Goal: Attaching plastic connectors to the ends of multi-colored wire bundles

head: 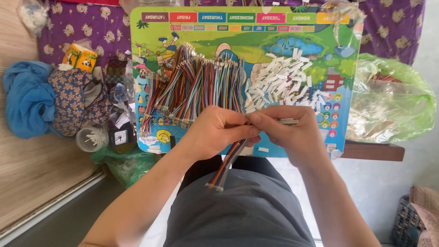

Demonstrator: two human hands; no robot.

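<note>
My left hand pinches a flat multicoloured ribbon cable that hangs down over my lap, its far end tipped with small metal pins. My right hand meets it fingertip to fingertip and grips a small white plastic connector at the cable's upper end. Just beyond my hands, a big pile of the same multicoloured cables lies on a colourful children's board. To the right of that pile sits a heap of white connectors.
A green plastic bag lies at the board's right. At the left are a blue cloth, a floral cloth, a small black clock, a clear round tub and a yellow carton. A purple patterned cloth lies behind.
</note>
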